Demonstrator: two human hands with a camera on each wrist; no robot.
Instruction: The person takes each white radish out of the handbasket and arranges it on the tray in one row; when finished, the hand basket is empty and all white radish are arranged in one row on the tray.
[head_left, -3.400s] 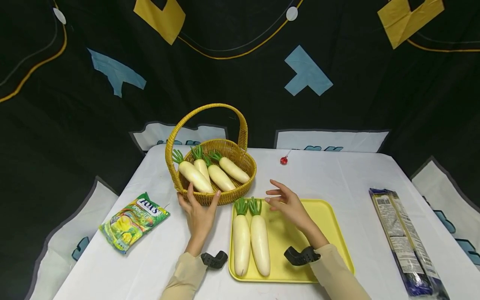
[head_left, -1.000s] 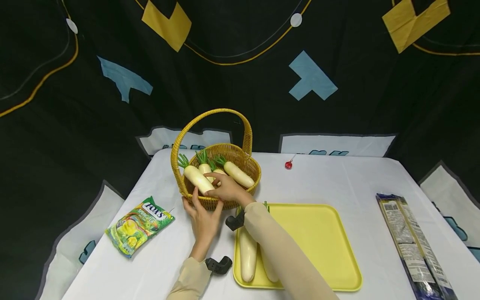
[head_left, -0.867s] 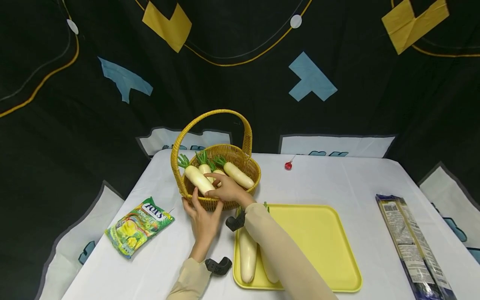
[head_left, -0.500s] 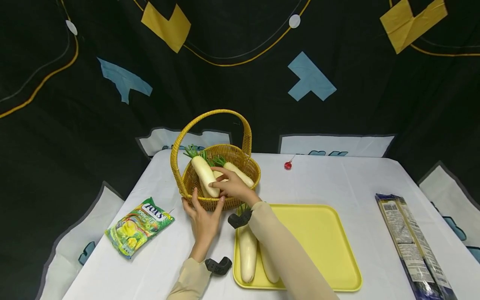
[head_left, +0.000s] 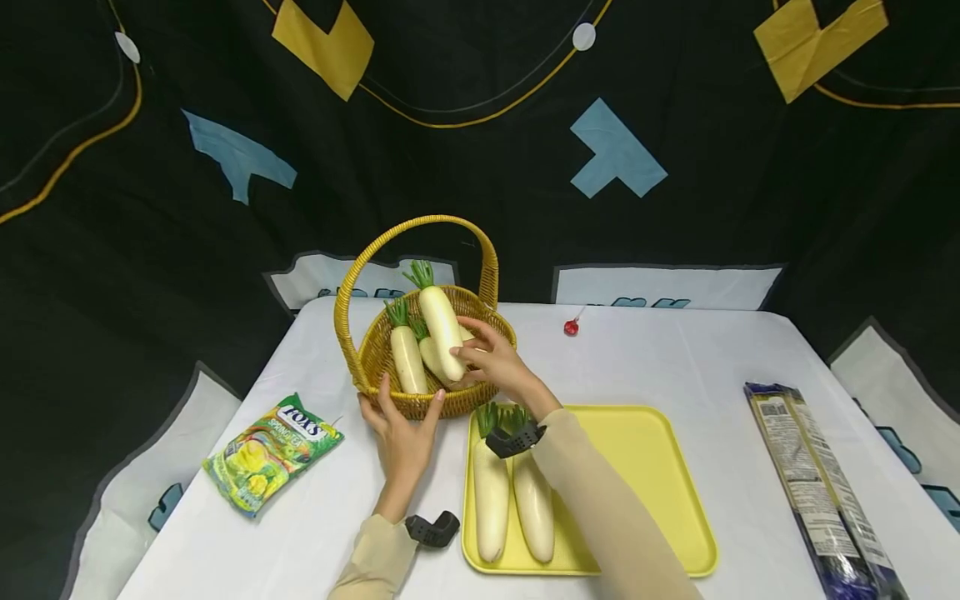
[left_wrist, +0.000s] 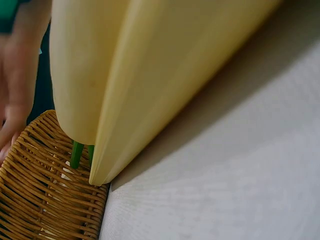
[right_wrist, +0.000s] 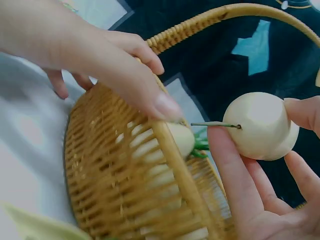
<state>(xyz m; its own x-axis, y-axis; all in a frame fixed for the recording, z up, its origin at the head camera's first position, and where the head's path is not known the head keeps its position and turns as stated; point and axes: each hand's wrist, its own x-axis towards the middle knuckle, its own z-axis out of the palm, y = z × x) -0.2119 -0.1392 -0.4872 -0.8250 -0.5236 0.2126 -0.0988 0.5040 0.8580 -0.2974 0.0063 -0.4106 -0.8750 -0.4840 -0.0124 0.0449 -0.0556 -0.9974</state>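
Observation:
My right hand (head_left: pixel 495 362) pinches a white radish (head_left: pixel 442 329) near its root end, raised over the wicker basket (head_left: pixel 457 408) with its green top pointing up and away. In the right wrist view the thumb and fingers surround that radish's (right_wrist: pixel 260 125) rounded end, which has a thin stub. Other white radishes lie below in the basket, including one at the left (head_left: pixel 407 358); another is partly hidden behind the held one. My left hand (head_left: pixel 405 442) holds the basket's near left side, thumb and fingers spread along the rim.
Two radishes (head_left: pixel 491 500) lie side by side on the yellow tray (head_left: pixel 645 467), partly under my right wrist. A green candy bag (head_left: pixel 273 454) lies at the left, a red lollipop (head_left: pixel 572 327) at the back, and a long packet (head_left: pixel 817 483) at the right. The basket's tall handle (head_left: pixel 420 221) arches overhead.
My right hand has gone from above the tray into the basket, taken hold of the leftmost radish, lifted it and shifted it right. My left hand stays at the basket.

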